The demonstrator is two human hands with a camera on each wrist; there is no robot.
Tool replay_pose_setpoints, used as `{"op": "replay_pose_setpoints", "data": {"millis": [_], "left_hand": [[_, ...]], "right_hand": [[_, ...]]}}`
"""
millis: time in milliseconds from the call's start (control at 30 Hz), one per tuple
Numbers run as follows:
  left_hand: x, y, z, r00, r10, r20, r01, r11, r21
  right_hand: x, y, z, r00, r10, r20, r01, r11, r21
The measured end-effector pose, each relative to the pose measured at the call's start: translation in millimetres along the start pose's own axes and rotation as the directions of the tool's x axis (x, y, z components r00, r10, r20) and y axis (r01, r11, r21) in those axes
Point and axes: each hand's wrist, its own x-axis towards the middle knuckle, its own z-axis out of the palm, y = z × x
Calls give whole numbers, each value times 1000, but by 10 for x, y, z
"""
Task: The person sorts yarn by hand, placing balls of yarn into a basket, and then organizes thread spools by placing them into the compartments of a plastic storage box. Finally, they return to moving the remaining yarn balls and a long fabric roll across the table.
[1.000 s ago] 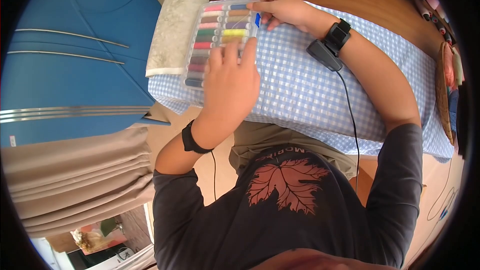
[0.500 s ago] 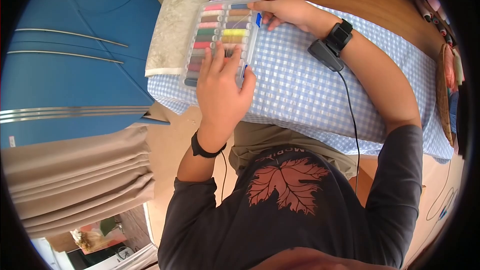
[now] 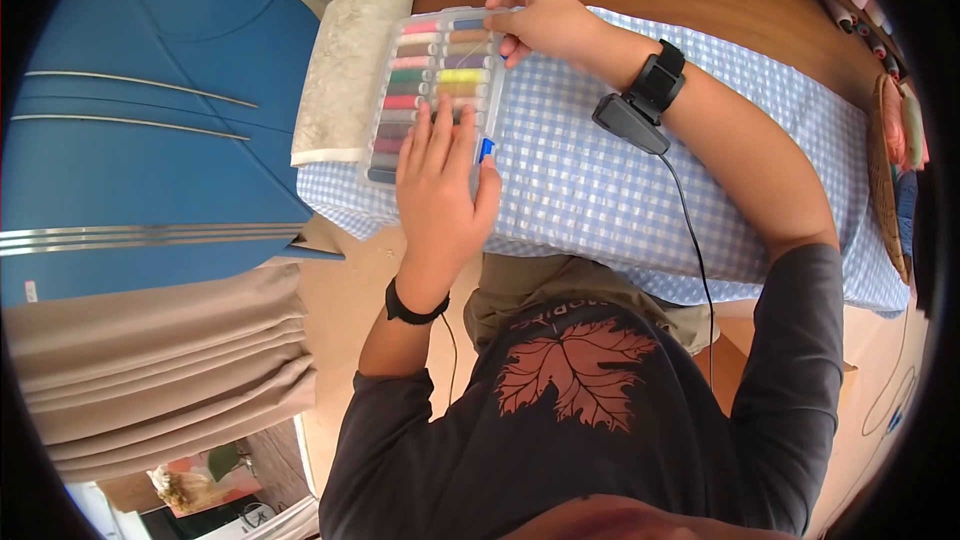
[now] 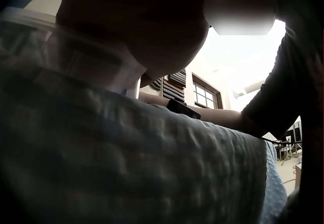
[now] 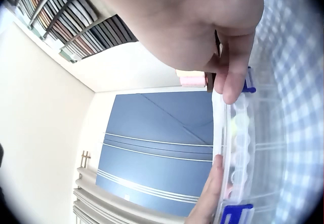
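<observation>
A clear plastic case [image 3: 376,140] holds two columns of thread spools in many colours on the checked cloth. Flat on its near part rests the left hand [image 3: 440,195], fingers extended, thumb beside a blue latch [image 3: 487,148]. At the far right corner, the right hand [image 3: 550,22] pinches the case between thumb and curled fingers. The right wrist view shows the right fingertips on the case's edge [image 5: 220,117] near one blue latch [image 5: 249,80], with the left fingers [image 5: 206,196] farther along. In the left wrist view, the left hand [image 4: 142,24] is dark above the translucent case.
A rolled cream fabric [image 3: 350,70] lies left of the case. Blue-and-white checked cloth [image 3: 590,170] covers the surface, with brown wood [image 3: 680,0] behind. A basket [image 3: 885,180] stands at the right edge, and a black cable [image 3: 697,250] hangs from the right wrist device.
Since the first frame, the left hand has shifted toward the near left, its fingers now flatter on the lid. The right hand keeps to the same corner while the head view has shifted slightly.
</observation>
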Motion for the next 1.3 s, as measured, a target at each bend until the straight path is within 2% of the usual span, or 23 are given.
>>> {"op": "replay_pose_setpoints", "data": {"millis": [100, 167, 300, 400, 467, 500, 567, 600, 667, 700, 767, 800, 867, 1000, 1100, 1200, 1300], "left_hand": [[62, 40, -8, 999, 6, 39, -7, 1000, 18], [153, 63, -55, 993, 12, 117, -9, 1000, -27], [414, 63, -53, 985, 9, 174, -9, 1000, 0], [703, -65, 36, 973, 33, 230, -9, 994, -105], [925, -163, 126, 956, 27, 292, 43, 972, -232], [1024, -199, 167, 958, 29, 286, 40, 972, -231], [1207, -259, 276, 948, 91, 306, -12, 968, -251], [1261, -306, 388, 949, 96, 301, -18, 967, -253], [1350, -406, 647, 971, 171, 166, -185, 980, 73], [1441, -435, 707, 971, 175, 162, -188, 980, 69], [1614, -497, 805, 970, 190, 150, -194, 981, 15], [1690, -531, 866, 971, 191, 147, -195, 981, 13], [1814, -599, 959, 976, 184, 114, -187, 982, 11], [1987, -598, 1006, 979, 189, 80, -189, 982, -9], [2066, -597, 1053, 989, 132, 67, -128, 990, -55], [2129, -538, 1035, 994, 106, 37, -107, 994, 20], [2140, -513, 985, 993, 52, 107, -57, 998, 40]], "right_hand": [[37, -23, -104, 999, 30, 19, -29, 999, -20], [45, -51, -153, 999, 34, 3, -34, 998, -61], [178, 82, -267, 999, -51, 14, 53, 979, -195], [300, 233, -348, 987, -145, -70, 121, 955, -270], [318, 245, -380, 948, -173, -266, 96, 955, -281], [315, 221, -428, 947, -179, -265, 101, 953, -284], [300, 155, -543, 980, -58, -190, 11, 970, -242], [276, 114, -558, 979, -62, -194, 13, 969, -245], [200, 47, -574, 996, -3, -89, 1, 1000, -28], [221, 63, -609, 996, -4, -94, 1, 999, -33], [294, 180, -646, 1000, 23, 13, -25, 994, 106], [307, 247, -660, 1000, 23, 12, -24, 995, 102], [341, 346, -696, 997, -66, 36, 61, 990, 130], [312, 347, -687, 988, -131, 79, 122, 986, 114], [304, 336, -692, 989, -96, 108, 84, 990, 114], [316, 310, -716, 994, -49, 94, 32, 984, 177], [318, 293, -768, 989, -36, 144, 1, 972, 234]]}}
